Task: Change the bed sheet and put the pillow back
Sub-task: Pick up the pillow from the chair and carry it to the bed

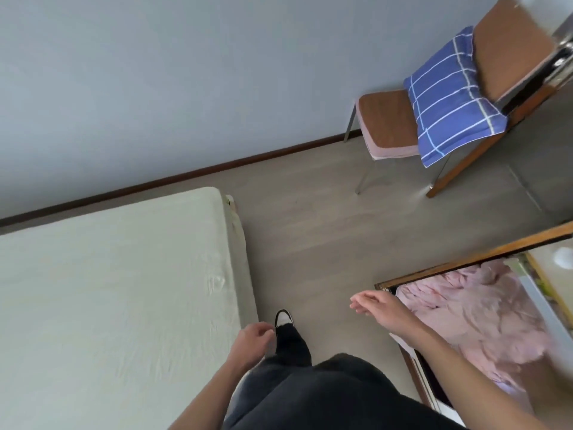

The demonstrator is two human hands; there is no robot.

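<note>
While the bed (pixel 102 290) fills the left of the view, its top is covered by a pale greenish-white sheet (pixel 130 243), pulled mostly flat with a small pucker near the right edge; the far right corner is wrapped. Left hand (pixel 252 341) hangs just off the bed's right edge, over the floor (pixel 310 228), fingers loosely curled, holding nothing. Just right of it, one leg in dark trousers (pixel 293 342) steps forward, black-and-white shoe (pixel 283 318) on the floor beside the bed. Right hand (pixel 373 304) is out in front, fingers straight and relaxed, empty, above the floor next to an open wooden compartment (pixel 465 262). Crumpled pink fabric (pixel 483 318) lies inside that compartment; cannot tell if it's a sheet or a blanket. Far right, top: brown chair (pixel 384 119) against the grey wall (pixel 186 72), well apart from the bed. Blue pillow (pixel 449 97) with a white check sits on the chair seat, leaning on the backrest, lower corner hanging off the seat's front edge.
</note>
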